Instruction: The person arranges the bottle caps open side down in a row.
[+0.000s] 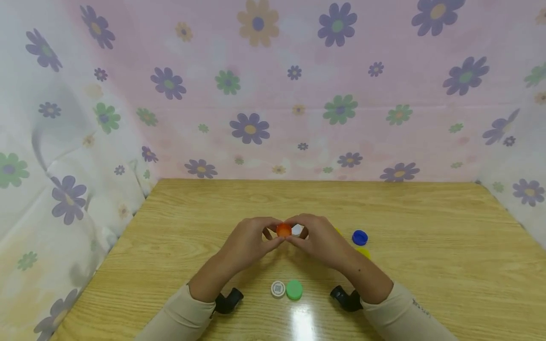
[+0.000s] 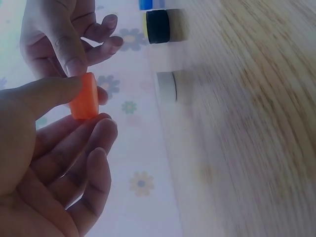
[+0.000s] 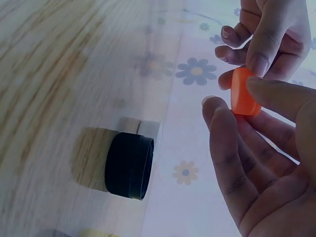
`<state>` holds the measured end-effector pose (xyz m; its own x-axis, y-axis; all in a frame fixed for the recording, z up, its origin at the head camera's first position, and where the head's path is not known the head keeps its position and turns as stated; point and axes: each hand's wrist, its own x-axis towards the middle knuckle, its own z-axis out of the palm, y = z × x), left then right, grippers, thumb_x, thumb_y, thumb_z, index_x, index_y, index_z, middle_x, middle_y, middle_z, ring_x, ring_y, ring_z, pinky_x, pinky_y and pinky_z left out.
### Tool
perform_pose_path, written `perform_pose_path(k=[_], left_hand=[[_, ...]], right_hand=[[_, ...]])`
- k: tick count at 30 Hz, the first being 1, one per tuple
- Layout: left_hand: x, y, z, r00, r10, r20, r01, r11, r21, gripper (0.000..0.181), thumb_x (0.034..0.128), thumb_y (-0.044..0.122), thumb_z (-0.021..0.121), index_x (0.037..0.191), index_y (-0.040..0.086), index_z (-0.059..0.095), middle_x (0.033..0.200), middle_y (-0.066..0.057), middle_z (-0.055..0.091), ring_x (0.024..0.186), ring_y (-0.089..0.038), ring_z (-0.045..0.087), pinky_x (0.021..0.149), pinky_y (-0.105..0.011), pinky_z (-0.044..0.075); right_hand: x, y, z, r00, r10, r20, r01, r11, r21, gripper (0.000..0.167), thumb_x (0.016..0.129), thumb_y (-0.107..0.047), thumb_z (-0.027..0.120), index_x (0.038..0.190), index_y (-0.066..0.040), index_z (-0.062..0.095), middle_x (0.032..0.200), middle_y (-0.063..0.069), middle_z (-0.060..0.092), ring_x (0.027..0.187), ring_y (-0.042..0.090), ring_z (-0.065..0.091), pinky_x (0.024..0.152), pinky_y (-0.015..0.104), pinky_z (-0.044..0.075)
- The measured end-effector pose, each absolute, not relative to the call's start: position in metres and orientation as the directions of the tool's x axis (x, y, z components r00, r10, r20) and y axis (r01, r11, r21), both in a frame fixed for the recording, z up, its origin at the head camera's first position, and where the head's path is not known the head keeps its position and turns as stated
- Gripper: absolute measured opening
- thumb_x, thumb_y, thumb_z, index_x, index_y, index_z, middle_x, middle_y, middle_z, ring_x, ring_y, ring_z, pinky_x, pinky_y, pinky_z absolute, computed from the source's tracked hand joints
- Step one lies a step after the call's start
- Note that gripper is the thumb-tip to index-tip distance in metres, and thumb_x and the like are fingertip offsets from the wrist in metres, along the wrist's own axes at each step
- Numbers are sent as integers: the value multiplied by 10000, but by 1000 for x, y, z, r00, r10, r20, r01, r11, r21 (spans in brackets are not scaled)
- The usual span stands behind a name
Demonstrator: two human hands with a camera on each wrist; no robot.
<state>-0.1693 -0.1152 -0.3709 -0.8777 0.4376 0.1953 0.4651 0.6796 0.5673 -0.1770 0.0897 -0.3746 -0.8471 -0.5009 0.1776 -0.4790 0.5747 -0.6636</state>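
Both hands pinch one orange bottle cap [image 1: 284, 230] between thumbs and fingers, above the table. My left hand [image 1: 249, 241] holds its left side and my right hand [image 1: 322, 241] its right side. In the left wrist view the orange cap [image 2: 85, 98] stands nearly on edge, with the thumb of the left hand [image 2: 64, 143] against it. In the right wrist view the thumb of the right hand [image 3: 266, 153] presses the orange cap [image 3: 244, 92], and the other fingers bend loosely below it. A white cap [image 1: 296, 230] sits behind the hands, partly hidden.
On the table are a blue cap [image 1: 360, 237], a yellow cap [image 1: 363, 252] partly behind the right forearm, a green cap [image 1: 294, 290] and a white cap with a printed square [image 1: 278, 289]. A black cap [image 3: 128, 165] stands near the right hand. Flowered cloth [image 1: 273, 85] hangs behind.
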Motion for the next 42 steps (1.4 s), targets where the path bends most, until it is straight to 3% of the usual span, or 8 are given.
perform_pose_path(k=[12, 21, 30, 36, 42], left_hand=[[-167, -115, -369, -878, 399, 267, 476, 659, 582, 335, 901, 191, 761, 1224, 127, 702, 1104, -7, 742, 870, -115, 688, 678, -179, 532], [-168, -114, -369, -859, 351, 373, 510, 653, 560, 398, 878, 198, 781, 1256, 123, 681, 1055, -2, 745, 851, -113, 695, 683, -229, 563], [-169, -113, -371, -875, 331, 354, 484, 645, 592, 362, 924, 233, 725, 1266, 119, 685, 1035, 1, 765, 865, -97, 710, 696, -183, 549], [-167, -112, -371, -876, 312, 367, 480, 619, 622, 286, 946, 235, 695, 1202, 108, 722, 998, -3, 781, 862, -102, 740, 717, -206, 576], [-166, -113, -371, -881, 319, 349, 473, 597, 648, 250, 975, 260, 658, 1145, 95, 738, 980, -8, 781, 802, -88, 742, 656, -168, 555]], right_hand=[[-177, 92, -372, -875, -443, 196, -432, 530, -729, 330, 928, -170, 725, 1253, -127, 684, 1220, 52, 702, 771, 74, 661, 539, 241, 536], [-176, 92, -371, -890, -377, 258, -433, 516, -739, 388, 947, -224, 706, 1316, -132, 630, 1216, 60, 703, 871, 152, 704, 608, 217, 552], [-175, 92, -369, -897, -356, 263, -426, 532, -732, 369, 961, -248, 684, 1306, -119, 662, 1226, 26, 714, 955, 157, 697, 704, 218, 563], [-174, 93, -370, -891, -355, 284, -439, 510, -740, 330, 981, -250, 655, 1282, -117, 680, 1238, 39, 709, 987, 174, 683, 689, 222, 552], [-173, 92, -369, -896, -361, 257, -413, 469, -780, 311, 992, -248, 638, 1282, -142, 670, 1155, 58, 733, 895, 189, 706, 661, 250, 571]])
